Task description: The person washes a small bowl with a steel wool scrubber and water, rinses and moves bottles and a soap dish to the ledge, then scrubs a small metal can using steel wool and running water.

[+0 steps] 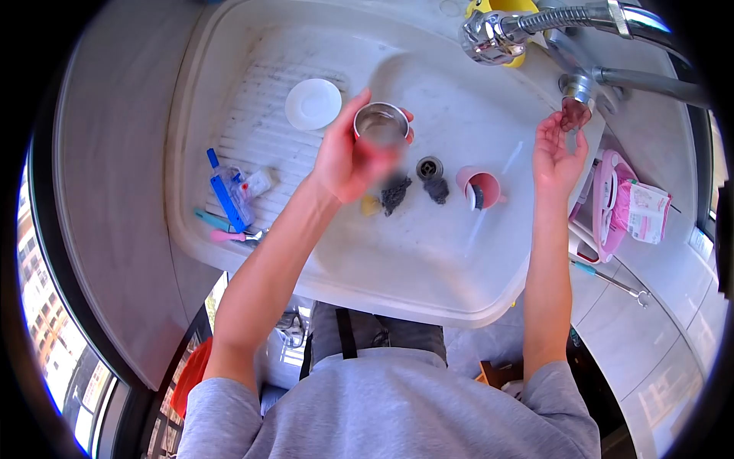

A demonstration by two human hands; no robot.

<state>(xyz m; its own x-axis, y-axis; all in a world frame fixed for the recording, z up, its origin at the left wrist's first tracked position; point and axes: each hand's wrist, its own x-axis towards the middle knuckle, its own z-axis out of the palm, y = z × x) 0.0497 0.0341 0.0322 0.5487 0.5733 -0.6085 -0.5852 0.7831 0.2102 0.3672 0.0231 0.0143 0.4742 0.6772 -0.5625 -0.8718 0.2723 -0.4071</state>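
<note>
White plastic or ceramic, can't tell which, is making up the big sink (pixel 428 287) filling most of the view, with ridges running along its left side. Beyond its right edge, a pink plastic holder (pixel 605 222) is carrying a soft package. Over its far right corner, a chrome hose (pixel 566 17) is arching in.

Okay, hands: the left hand (pixel 348 157) is holding a metal cup (pixel 381 126) above the sink's middle, a bit toward the far edge. Its fingers are wrapping around the cup, tips showing on the right side, and the mouth is facing up at the camera. The lower part is blurring out. The right hand (pixel 560 157) is reaching up by the right edge to a chrome knob (pixel 576 86). Those fingers are curling loosely, thumb apart, but I can't tell if they're pinching it.

Near the left edge, a blue and clear plastic item (pixel 227 201) is lying above a pink handle (pixel 226 236). A white saucer (pixel 313 105) is sitting toward the far left corner, and a pink mug (pixel 482 186) is resting toward the right edge. Two dark fuzzy pads (pixel 436 190) are lying by the drain (pixel 429 168).
</note>
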